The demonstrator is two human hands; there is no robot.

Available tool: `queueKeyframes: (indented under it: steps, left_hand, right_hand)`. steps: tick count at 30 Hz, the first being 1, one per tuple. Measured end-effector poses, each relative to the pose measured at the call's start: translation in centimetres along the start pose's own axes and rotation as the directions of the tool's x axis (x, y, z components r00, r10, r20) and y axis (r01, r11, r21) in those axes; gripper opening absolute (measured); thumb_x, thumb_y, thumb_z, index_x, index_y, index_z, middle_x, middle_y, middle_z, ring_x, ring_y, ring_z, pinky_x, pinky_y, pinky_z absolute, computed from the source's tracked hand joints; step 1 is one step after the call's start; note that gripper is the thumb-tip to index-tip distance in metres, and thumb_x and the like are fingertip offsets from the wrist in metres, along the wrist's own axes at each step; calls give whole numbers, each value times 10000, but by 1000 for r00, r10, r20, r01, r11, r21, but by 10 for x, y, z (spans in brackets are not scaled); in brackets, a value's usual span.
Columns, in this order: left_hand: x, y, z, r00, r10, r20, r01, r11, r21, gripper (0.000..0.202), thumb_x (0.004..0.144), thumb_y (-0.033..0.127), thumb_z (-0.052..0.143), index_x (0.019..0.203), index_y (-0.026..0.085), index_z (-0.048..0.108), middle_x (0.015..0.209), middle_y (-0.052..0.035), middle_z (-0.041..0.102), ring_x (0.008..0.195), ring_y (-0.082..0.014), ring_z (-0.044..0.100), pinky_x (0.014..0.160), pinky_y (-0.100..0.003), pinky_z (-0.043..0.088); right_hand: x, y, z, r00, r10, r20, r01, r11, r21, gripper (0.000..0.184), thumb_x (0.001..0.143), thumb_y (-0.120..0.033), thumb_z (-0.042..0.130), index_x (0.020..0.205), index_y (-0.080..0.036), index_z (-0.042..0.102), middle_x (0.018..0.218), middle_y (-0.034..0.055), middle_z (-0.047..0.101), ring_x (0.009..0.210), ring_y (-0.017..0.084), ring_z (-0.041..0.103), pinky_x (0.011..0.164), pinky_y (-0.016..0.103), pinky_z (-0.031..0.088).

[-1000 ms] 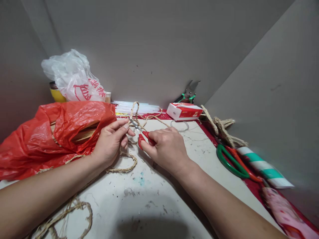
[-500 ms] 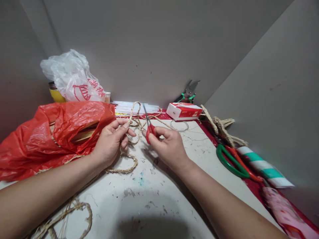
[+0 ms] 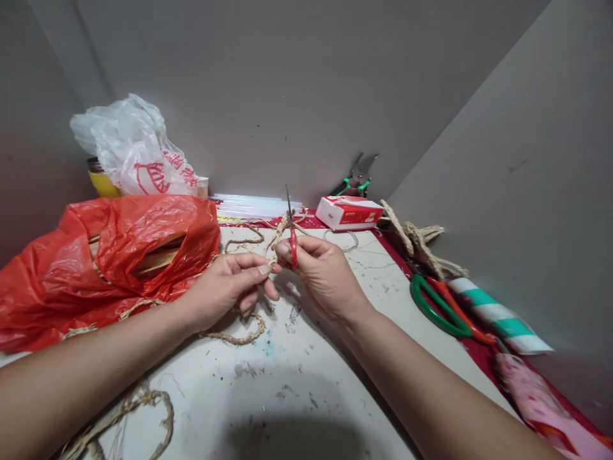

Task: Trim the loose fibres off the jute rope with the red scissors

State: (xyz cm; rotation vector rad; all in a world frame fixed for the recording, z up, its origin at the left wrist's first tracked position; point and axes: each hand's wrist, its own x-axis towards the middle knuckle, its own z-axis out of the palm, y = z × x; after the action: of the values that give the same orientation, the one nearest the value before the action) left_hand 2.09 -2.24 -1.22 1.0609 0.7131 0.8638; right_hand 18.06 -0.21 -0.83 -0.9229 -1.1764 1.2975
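My left hand (image 3: pixel 244 275) pinches a thin braided straw cord (image 3: pixel 282 229) between thumb and forefinger, its other fingers loosely curled. Close beside it on the right, my right hand (image 3: pixel 320 262) is closed on small red-handled scissors (image 3: pixel 294 246) whose dark blades point up and away. The right thumb and fingers also lie near the cord, and whether they grip it I cannot tell. More of the cord curves over the white tabletop below my left hand, and a thicker loop of straw rope (image 3: pixel 158 402) lies at the lower left.
On the left sits a red plastic bag (image 3: pixel 143 220) with wooden pieces inside. Clear sticks (image 3: pixel 253 206), a red-and-white box (image 3: pixel 349 213) and pruning shears (image 3: pixel 357 176) stand along the back wall. Larger green-and-orange-handled scissors (image 3: pixel 438 310) and a striped roll (image 3: pixel 502 316) lie at right.
My left hand has moved right, up to my right hand, bringing the cord along. The scissors have turned more upright, and the raised cord loop has dropped.
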Motion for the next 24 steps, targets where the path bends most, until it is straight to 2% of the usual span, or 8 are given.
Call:
queueKeyframes:
  steps: [4, 8, 10, 13, 16, 19, 21, 24]
  left_hand:
    - [-1, 4, 1, 998, -65, 16, 65, 997, -30, 234, 852, 302, 574, 919, 116, 699, 662, -71, 671, 372, -24, 368, 396, -180, 251]
    - [-1, 6, -1, 992, -118, 40, 122, 987, -109, 212, 826, 295, 615, 917, 132, 715, 681, -50, 656, 362, -4, 332, 373, -167, 215]
    - [-1, 6, -3, 993, -115, 30, 117, 985, -123, 189, 806, 275, 643, 910, 136, 716, 732, -50, 663, 382, -5, 374, 378, -162, 250]
    - [1, 5, -5, 996, -80, -26, 76, 989, -125, 182, 777, 257, 678, 913, 141, 716, 756, -45, 672, 422, -32, 473, 403, -170, 341]
    - [4, 5, -5, 990, -43, -135, 25, 991, -134, 195, 729, 246, 726, 893, 140, 716, 719, -39, 674, 471, -63, 545, 451, -184, 419]
    - [5, 4, -4, 967, 7, -254, -33, 995, -98, 182, 690, 246, 759, 818, 126, 710, 695, -47, 680, 556, -87, 593, 520, -187, 459]
    - [5, 3, -3, 950, 62, -307, -73, 997, -26, 179, 691, 264, 761, 784, 122, 707, 685, -49, 686, 563, -78, 581, 538, -174, 449]
    - [4, 2, 0, 925, 146, -350, -131, 989, 68, 164, 694, 276, 758, 756, 133, 706, 651, -32, 683, 524, -58, 535, 522, -159, 414]
  right_hand:
    - [-1, -3, 0, 1000, 2, -14, -2, 999, 45, 242, 597, -365, 793, 609, -172, 646, 561, -44, 523, 571, 88, 433, 583, 243, 369]
    - [-3, -8, 1, 998, 53, 47, -59, 989, 136, 266, 616, -362, 783, 579, -180, 593, 561, -53, 473, 559, 83, 411, 555, 230, 365]
    - [-3, -10, 2, 994, 80, 69, -91, 980, 175, 274, 603, -356, 791, 577, -183, 579, 583, -50, 484, 574, 85, 426, 572, 229, 385]
    - [-1, -8, 1, 998, 51, 36, -56, 985, 162, 261, 606, -364, 785, 596, -188, 593, 597, -50, 489, 584, 88, 430, 607, 242, 412]
    - [0, -2, 0, 998, -41, -39, 44, 997, 69, 226, 630, -375, 762, 643, -190, 632, 634, -34, 532, 609, 100, 449, 634, 262, 419]
    - [-4, 2, 0, 977, -195, -90, 183, 975, -126, 167, 676, -339, 725, 667, -192, 645, 646, -21, 564, 620, 114, 467, 622, 264, 407]
    - [-8, 2, 0, 941, -330, -73, 294, 906, -303, 142, 723, -295, 677, 642, -193, 621, 642, -17, 562, 631, 122, 480, 632, 269, 407]
    - [-13, 0, 0, 857, -509, 79, 470, 712, -522, 162, 742, -221, 622, 597, -194, 555, 631, -13, 529, 639, 128, 480, 642, 272, 401]
